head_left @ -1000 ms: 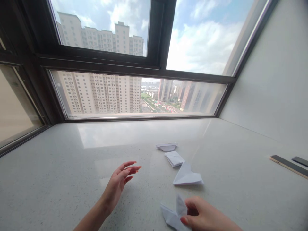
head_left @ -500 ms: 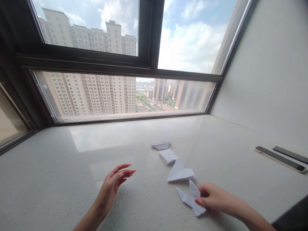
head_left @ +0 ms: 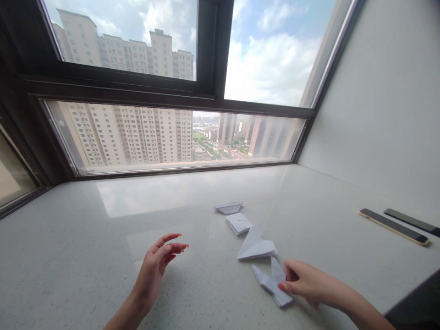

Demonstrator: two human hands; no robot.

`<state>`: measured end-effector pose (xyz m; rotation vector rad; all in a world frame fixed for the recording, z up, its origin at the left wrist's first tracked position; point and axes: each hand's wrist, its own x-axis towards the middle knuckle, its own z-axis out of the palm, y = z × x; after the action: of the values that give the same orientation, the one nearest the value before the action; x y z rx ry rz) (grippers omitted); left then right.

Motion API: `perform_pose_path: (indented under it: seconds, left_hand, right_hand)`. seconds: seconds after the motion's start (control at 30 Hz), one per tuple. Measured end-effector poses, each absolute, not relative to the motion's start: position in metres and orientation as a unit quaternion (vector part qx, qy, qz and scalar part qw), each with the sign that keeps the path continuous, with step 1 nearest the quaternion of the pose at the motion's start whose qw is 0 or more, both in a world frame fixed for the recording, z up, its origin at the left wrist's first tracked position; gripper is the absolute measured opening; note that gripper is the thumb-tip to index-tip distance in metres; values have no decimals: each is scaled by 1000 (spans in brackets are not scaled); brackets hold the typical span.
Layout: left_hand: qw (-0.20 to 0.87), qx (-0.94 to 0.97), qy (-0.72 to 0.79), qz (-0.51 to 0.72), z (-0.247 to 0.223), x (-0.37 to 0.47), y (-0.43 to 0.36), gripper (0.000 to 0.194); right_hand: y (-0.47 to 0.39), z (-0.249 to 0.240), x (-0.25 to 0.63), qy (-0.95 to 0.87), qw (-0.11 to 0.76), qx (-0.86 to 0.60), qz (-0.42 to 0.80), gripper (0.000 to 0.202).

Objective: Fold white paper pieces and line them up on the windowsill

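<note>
Four pieces of white folded paper lie in a slanting row on the pale speckled sill. Nearest me is a pointed paper fold (head_left: 274, 284), with my right hand (head_left: 302, 282) pinching its right side between thumb and fingers. Just beyond it rests a larger winged paper fold (head_left: 256, 245). Farther off come a square paper fold (head_left: 239, 223) and a boat-shaped paper fold (head_left: 228, 207). My left hand (head_left: 160, 259) hovers over the sill to the left, fingers apart, holding nothing.
Two phones lie at the right: a gold-edged phone (head_left: 393, 227) and a dark phone (head_left: 412, 221) behind it. A dark-framed window (head_left: 178, 172) closes the far side of the sill (head_left: 85, 256). The white wall (head_left: 381, 114) bounds the right.
My left hand has drifted slightly left. My right hand stays at the nearest paper fold, which has hardly moved. The view has shifted a little.
</note>
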<state>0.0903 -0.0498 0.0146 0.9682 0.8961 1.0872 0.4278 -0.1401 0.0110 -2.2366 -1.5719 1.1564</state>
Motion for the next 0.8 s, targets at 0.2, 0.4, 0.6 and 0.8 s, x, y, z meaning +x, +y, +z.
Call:
perform_pose_path:
  seconds: [0.2,0.4,0.6,0.8]
  left_hand:
    - [652,418,404,487,17,92,-51,29]
    - [661,421,382,489,13,90,-50,27]
    - [662,423,370,496,14,91,-51,26]
    - [662,423,372,495,17,91,-52,25]
  right_hand:
    - [-142,18,424,-523,92,-770,354,24]
    - [-141,14,426,-527,110,-770,343,26]
    - [-139,22,423,-537,107,-771,326,25]
    - [-136,38,417,-553,84,-769,310,22]
